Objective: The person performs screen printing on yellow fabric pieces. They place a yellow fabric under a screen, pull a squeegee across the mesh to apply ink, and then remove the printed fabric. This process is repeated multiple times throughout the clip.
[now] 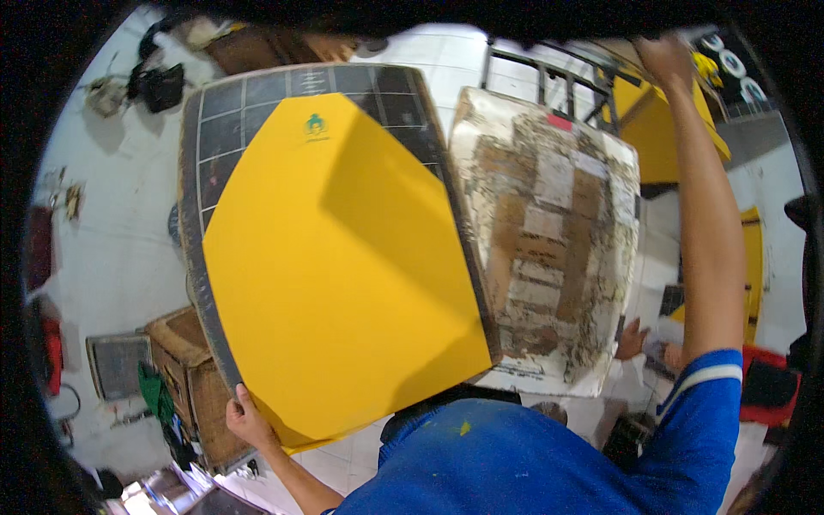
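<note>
A yellow panel with a small green emblem (343, 257) lies on a dark gridded board (243, 103) in front of me. My left hand (249, 419) grips the lower left edge of the board and panel, thumb on top. A worn white board patched with brown strips (549, 257) lies to the right, beside the gridded board. My right arm reaches up past it, and my right hand (665, 64) is at the top right, fingers curled at the picture's dark rim, on something I cannot make out.
Behind the boards stand a black metal frame (541, 69) and more yellow panels (644, 146). A brown box (193, 403) is at lower left. Dark bags (159, 86) sit at upper left. Another person's hand (632, 342) shows right of the patched board, and a red object (768, 386) farther right.
</note>
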`<state>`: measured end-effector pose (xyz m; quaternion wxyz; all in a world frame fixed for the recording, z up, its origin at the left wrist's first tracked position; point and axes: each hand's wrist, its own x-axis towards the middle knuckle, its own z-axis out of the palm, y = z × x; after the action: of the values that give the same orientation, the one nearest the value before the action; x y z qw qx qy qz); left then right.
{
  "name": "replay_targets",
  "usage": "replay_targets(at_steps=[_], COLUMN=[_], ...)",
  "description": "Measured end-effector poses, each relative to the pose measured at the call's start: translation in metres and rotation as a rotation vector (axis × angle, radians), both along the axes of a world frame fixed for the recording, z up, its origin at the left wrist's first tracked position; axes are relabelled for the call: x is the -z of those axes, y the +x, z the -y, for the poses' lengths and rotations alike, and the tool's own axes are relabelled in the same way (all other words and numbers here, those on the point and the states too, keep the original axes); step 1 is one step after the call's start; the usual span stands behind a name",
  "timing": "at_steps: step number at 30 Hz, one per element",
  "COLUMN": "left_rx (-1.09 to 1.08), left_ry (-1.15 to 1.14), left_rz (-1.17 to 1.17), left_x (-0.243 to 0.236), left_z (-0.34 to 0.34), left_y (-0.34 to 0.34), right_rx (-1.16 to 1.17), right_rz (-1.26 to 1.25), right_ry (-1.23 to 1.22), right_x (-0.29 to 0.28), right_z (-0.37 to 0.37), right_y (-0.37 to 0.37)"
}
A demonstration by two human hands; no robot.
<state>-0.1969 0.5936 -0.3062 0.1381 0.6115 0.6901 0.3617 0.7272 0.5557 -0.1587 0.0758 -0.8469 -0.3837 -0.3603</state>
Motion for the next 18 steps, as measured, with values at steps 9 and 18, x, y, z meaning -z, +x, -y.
replay_targets(at_steps=[9,18], left_rx=[0.33,0.915], left_ry=[-0.303,-0.766], left_rz=[0.046,-0.345], left_x=[0.182,0.169], left_z=[0.026,0.032], left_y=[0.16,0.199], right_rx=[-0.144,-0.085], right_rz=[-0.292,-0.324], right_ry=[0.278,0.238], right_x=[-0.013,-0.013], right_z=[0.009,0.008], right_y=[-0.089,-0.088])
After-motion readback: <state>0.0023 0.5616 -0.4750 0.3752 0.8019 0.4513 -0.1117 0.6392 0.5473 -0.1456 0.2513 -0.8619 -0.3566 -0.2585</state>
